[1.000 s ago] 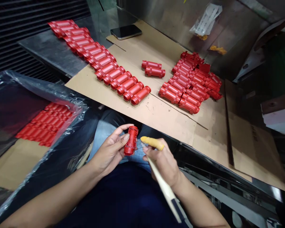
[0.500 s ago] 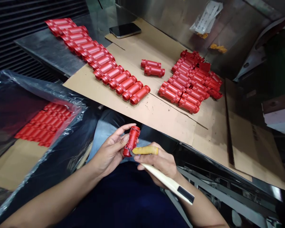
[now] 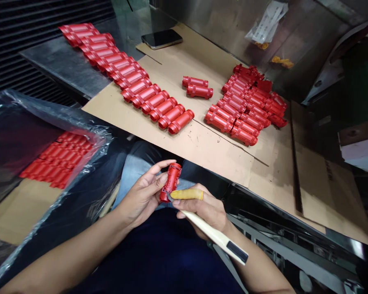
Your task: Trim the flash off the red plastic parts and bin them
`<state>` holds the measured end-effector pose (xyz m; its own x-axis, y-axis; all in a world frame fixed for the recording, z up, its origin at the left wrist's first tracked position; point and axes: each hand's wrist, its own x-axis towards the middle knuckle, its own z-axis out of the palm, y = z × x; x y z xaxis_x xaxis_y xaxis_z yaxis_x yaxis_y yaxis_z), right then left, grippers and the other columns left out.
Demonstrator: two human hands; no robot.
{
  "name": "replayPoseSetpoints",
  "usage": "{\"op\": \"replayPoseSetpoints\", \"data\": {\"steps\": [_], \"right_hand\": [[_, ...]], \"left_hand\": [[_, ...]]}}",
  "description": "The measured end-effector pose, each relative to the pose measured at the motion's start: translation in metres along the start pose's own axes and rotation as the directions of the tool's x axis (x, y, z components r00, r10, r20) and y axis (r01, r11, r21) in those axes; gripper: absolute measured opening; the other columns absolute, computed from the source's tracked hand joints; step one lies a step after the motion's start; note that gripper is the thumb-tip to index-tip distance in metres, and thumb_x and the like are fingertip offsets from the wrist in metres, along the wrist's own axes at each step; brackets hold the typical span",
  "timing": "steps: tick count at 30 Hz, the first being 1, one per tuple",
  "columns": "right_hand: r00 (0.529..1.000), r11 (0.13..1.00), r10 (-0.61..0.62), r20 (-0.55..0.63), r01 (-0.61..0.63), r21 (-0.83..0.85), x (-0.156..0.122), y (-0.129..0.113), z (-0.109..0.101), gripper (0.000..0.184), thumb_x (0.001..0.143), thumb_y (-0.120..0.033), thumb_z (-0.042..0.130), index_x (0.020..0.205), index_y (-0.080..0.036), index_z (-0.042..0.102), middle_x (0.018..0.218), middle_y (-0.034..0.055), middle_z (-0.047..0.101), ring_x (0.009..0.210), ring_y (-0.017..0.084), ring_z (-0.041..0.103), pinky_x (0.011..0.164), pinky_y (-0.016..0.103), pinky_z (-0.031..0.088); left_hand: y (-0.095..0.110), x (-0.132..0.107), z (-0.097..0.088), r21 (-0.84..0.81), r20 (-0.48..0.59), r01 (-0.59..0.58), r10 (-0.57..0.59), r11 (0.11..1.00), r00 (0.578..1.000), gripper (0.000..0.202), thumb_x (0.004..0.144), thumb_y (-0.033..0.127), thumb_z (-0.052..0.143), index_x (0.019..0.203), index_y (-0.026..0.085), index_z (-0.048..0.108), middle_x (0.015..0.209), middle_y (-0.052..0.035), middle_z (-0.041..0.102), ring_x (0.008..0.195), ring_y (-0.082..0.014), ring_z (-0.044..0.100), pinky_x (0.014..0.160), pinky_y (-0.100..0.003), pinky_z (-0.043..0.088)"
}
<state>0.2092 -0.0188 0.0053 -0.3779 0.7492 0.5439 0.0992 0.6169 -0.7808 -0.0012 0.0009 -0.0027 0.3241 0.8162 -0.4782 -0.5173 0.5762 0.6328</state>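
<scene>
Between thumb and fingers, my left hand (image 3: 145, 190) grips a red ribbed cylindrical part (image 3: 172, 176), tilted nearly upright over my lap. Dark outlines run along its side. My right hand (image 3: 207, 206) is closed round a cream-handled knife (image 3: 216, 234) with a black patch at the handle's end. A yellow finger cot (image 3: 187, 194) covers my right index finger, which presses along the tool. The small grey blade tip touches the part's lower end; most of the blade is hidden by the fingers.
On the cardboard-covered table (image 3: 223, 155) lie a long row of red parts (image 3: 162, 108), a pair of red parts (image 3: 199, 90) and a stacked pile (image 3: 245, 110). A phone (image 3: 162, 39) rests behind. At left, a plastic-lined box (image 3: 101, 143) holds more red parts.
The handle end of the knife has swung slightly left and down. My left hand and the red part have barely moved.
</scene>
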Motion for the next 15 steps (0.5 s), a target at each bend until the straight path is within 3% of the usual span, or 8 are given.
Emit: {"op": "replayPoseSetpoints", "data": {"steps": [5, 8, 11, 13, 15], "right_hand": [[0.993, 0.998, -0.026, 0.119, 0.032, -0.055, 0.007, 0.0, -0.009, 0.022, 0.109, -0.017, 0.069, 0.13, -0.016, 0.071, 0.118, 0.0125, 0.079, 0.1, 0.021, 0.074, 0.085, 0.036, 0.069], [0.961, 0.968, -0.009, 0.277, 0.078, -0.24, 0.015, -0.006, -0.012, 0.014, 0.113, -0.017, 0.06, 0.122, -0.014, 0.071, 0.116, 0.0107, 0.078, 0.099, 0.019, 0.072, 0.084, 0.031, 0.068], [0.93, 0.877, -0.071, 0.361, 0.231, -0.422, 0.018, -0.008, -0.009, 0.015, 0.111, -0.012, 0.059, 0.104, -0.013, 0.073, 0.116, 0.0125, 0.078, 0.09, 0.019, 0.071, 0.074, 0.03, 0.066], [0.948, 0.851, -0.103, 0.302, 0.241, -0.467, 0.016, -0.004, -0.009, 0.011, 0.108, -0.013, 0.064, 0.105, -0.015, 0.074, 0.118, 0.013, 0.078, 0.091, 0.022, 0.071, 0.072, 0.032, 0.066], [0.991, 0.873, -0.038, 0.125, 0.094, -0.479, 0.011, 0.001, -0.01, 0.018, 0.109, -0.015, 0.063, 0.122, -0.019, 0.073, 0.125, 0.0135, 0.076, 0.099, 0.024, 0.073, 0.077, 0.035, 0.069]], "left_hand": [[-0.002, 0.002, 0.0, -0.002, -0.014, 0.004, -0.004, 1.0, 1.0, 0.05, 0.094, 0.035, 0.087, 0.141, 0.027, 0.071, 0.105, -0.0069, 0.074, 0.079, -0.0153, 0.065, 0.068, -0.025, 0.057], [-0.005, 0.002, -0.001, 0.01, -0.038, 0.01, -0.01, 1.0, 0.999, 0.047, 0.095, 0.034, 0.086, 0.139, 0.026, 0.071, 0.111, -0.0075, 0.075, 0.08, -0.0139, 0.065, 0.068, -0.023, 0.057], [-0.007, 0.002, -0.001, 0.015, -0.044, 0.035, -0.034, 0.999, 0.998, 0.044, 0.097, 0.034, 0.084, 0.138, 0.025, 0.07, 0.111, -0.0067, 0.075, 0.077, -0.0121, 0.064, 0.065, -0.021, 0.055], [-0.007, 0.001, -0.002, 0.006, -0.036, 0.054, -0.053, 0.999, 0.998, 0.044, 0.098, 0.034, 0.083, 0.139, 0.025, 0.069, 0.111, -0.0066, 0.074, 0.075, -0.0124, 0.066, 0.064, -0.022, 0.055], [-0.005, -0.001, -0.002, -0.001, -0.017, 0.059, -0.059, 0.998, 0.998, 0.047, 0.098, 0.034, 0.083, 0.141, 0.026, 0.067, 0.111, -0.0071, 0.075, 0.077, -0.0155, 0.07, 0.067, -0.026, 0.059]]}}
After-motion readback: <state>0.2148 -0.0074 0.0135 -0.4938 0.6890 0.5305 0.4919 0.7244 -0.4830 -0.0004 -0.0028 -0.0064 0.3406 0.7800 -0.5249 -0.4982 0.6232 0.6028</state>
